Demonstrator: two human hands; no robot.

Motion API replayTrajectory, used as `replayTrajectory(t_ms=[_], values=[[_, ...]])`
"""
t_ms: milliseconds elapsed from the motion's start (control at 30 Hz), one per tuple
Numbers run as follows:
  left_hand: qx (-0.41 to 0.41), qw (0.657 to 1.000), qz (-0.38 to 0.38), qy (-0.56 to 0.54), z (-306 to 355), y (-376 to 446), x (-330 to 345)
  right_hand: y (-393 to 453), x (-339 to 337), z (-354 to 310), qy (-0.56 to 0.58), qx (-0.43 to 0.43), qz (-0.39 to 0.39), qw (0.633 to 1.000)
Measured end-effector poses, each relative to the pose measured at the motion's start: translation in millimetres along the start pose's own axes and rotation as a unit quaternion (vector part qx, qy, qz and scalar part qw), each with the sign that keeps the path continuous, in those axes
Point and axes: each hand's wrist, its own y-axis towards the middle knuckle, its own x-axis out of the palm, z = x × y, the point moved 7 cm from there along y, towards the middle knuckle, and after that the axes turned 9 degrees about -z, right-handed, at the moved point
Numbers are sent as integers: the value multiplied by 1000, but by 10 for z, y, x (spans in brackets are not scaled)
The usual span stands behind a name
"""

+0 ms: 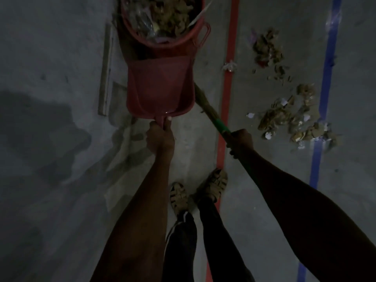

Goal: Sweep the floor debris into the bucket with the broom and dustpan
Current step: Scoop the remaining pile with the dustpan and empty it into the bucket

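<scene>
Tipping dustpan [158,88] at bucket [162,40] rim, debris [284,117] well right.

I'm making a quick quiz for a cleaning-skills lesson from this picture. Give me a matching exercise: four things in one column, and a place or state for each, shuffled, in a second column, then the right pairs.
Things:
1. dustpan
2. broom
3. bucket
4. loose debris

Places or states:
A. lying on the floor between the red line and the blue line
B. held by its handle in the left hand, front edge at the bucket
C. already holds swept-up scraps
D. gripped by its green handle in the right hand

Pairs: 1-B, 2-D, 3-C, 4-A
</scene>
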Motion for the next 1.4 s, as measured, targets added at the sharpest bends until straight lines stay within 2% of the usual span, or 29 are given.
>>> replayTrajectory(t_ms=[300,400,533,767,1033,1167,1400], values=[[26,999,6,44,-869,451,566,796,933,169,-11,25,-48,998],[18,998,-3,58,-1037,509,678,946,999,313,1,43,-34,999],[32,997,-21,67,-1025,508,791,1045,746,493,8,66,15,998],[66,994,-40,74,-555,536,998,1088,-7,701,40,81,68,994],[150,983,-51,91,350,295,1355,936,-839,1268,210,109,131,963],[174,978,-61,102,683,87,1551,761,-1192,1537,255,98,164,948],[200,972,-78,94,1160,-227,1843,315,-1713,1840,267,46,224,936]])
